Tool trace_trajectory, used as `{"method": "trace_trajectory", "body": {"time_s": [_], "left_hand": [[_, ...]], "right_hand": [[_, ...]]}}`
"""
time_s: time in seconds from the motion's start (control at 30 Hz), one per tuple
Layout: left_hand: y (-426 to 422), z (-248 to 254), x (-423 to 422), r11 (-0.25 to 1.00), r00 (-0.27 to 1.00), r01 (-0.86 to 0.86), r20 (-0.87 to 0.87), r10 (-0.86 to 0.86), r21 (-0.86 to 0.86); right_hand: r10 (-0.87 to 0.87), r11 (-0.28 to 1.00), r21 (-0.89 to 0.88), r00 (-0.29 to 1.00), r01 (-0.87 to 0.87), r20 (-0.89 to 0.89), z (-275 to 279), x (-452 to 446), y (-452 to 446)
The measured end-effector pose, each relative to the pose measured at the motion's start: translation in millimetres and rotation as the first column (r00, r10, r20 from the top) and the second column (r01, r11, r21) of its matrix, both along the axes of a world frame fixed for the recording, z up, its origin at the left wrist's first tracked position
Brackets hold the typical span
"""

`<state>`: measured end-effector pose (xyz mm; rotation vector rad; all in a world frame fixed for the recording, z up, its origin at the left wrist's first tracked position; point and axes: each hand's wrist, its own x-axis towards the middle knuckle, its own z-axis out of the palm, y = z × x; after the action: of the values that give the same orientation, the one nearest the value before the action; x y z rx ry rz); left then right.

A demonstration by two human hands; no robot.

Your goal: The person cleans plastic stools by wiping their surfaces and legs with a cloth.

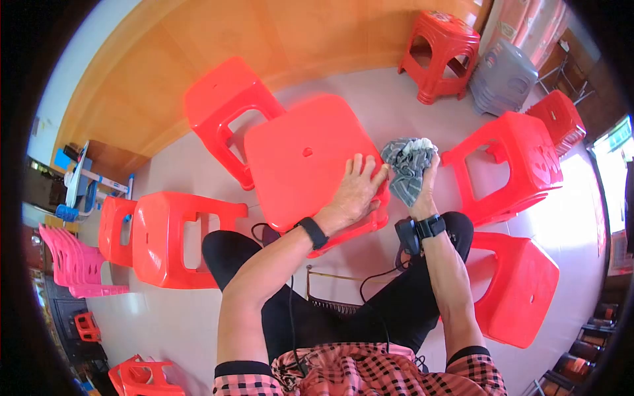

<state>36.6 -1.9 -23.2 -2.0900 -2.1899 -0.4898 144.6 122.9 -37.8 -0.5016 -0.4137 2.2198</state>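
Bright, glare on floor (569,191), fisheye edges

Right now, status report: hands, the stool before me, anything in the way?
Left hand spread on red stool. Right hand gripping gray cloth beside it. Neighboring stool close at far left; nothing seen blocking either hand.

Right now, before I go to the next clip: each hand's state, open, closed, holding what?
Left hand: open, resting on the square-topped red plastic stool.
Right hand: closed, holding the crumpled grey striped cloth.
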Motion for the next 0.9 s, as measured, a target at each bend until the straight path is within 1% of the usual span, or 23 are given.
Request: {"method": "trace_trajectory", "body": {"time_s": [0.03,0.07,0.1,0.17,0.23,0.27,0.3,0.37,0.4,0.43,0.5,0.53,0.63,0.7,0.77,0.8,0.83,0.87,0.9], "left_hand": [[3,0,-1,0.998,0.997,0.046,-0.053,-0.048,-0.036],[9,-5,0,1.000,0.998,0.010,-0.057,-0.008,0.026],[11,-7,-2,1.000,0.998,0.006,-0.058,-0.004,0.029],[12,-10,-9,1.000,0.998,0.007,-0.055,-0.006,0.016],[14,-10,-15,0.999,0.998,-0.017,-0.060,0.019,0.042],[14,-10,-17,0.998,0.997,-0.027,-0.065,0.031,0.063],[14,-8,-21,0.997,0.997,-0.039,-0.066,0.043,0.060],[16,-5,-30,0.997,0.993,-0.076,-0.085,0.078,0.033],[17,-7,-37,0.996,0.992,-0.088,-0.085,0.090,0.029],[17,-9,-45,0.995,0.993,-0.093,-0.073,0.097,0.047],[14,-11,-61,0.991,0.990,-0.116,-0.066,0.121,0.067],[12,-11,-68,0.990,0.988,-0.128,-0.074,0.132,0.055],[12,-13,-79,0.988,0.985,-0.147,-0.086,0.150,0.045],[17,-14,-83,0.987,0.984,-0.150,-0.088,0.154,0.052],[20,-13,-85,0.984,0.984,-0.166,-0.060,0.170,0.058],[22,-11,-85,0.985,0.984,-0.162,-0.062,0.166,0.064],[23,-8,-86,0.980,0.978,-0.197,-0.070,0.197,0.020],[23,-6,-87,0.973,0.970,-0.231,-0.080,0.228,-0.026],[23,-6,-90,0.974,0.971,-0.225,-0.083,0.223,-0.023]], "right_hand": [[0.007,1.000,0.003,1.000,-0.007,-0.005,-15,-4,8],[0.005,0.999,0.051,0.999,-0.003,-0.036,-40,-6,21],[0.005,0.995,0.100,0.998,0.002,-0.065,-39,-11,22],[-0.010,0.997,0.081,0.996,0.017,-0.087,-37,-10,18],[0.135,0.969,0.225,0.982,-0.103,-0.135,-28,-6,16],[0.055,0.988,0.145,0.997,-0.048,-0.044,-21,-6,12],[0.067,0.988,0.142,0.997,-0.060,-0.046,-26,-9,14],[0.013,0.985,0.173,0.999,-0.004,-0.047,-42,-10,22],[-0.046,0.994,0.097,0.999,0.048,-0.025,-32,-11,16],[-0.033,0.995,0.095,0.999,0.035,-0.024,-33,-10,13],[-0.007,0.976,0.218,0.999,-0.003,0.045,-31,-8,11],[0.003,0.970,0.243,0.999,-0.014,0.043,-27,-8,10],[0.025,0.967,0.250,0.997,-0.042,0.070,-22,-8,3],[0.025,0.964,0.262,0.998,-0.037,0.049,-32,-5,7],[-0.003,0.975,0.223,0.995,-0.020,0.103,-34,-8,2],[0.007,0.980,0.199,0.997,-0.023,0.081,-27,-8,-2],[0.002,0.979,0.202,0.997,-0.018,0.080,-24,-6,-3],[0.029,0.986,0.161,0.996,-0.043,0.090,-23,-5,-3],[0.056,0.990,0.121,0.994,-0.068,0.097,-23,-4,-4]]}}
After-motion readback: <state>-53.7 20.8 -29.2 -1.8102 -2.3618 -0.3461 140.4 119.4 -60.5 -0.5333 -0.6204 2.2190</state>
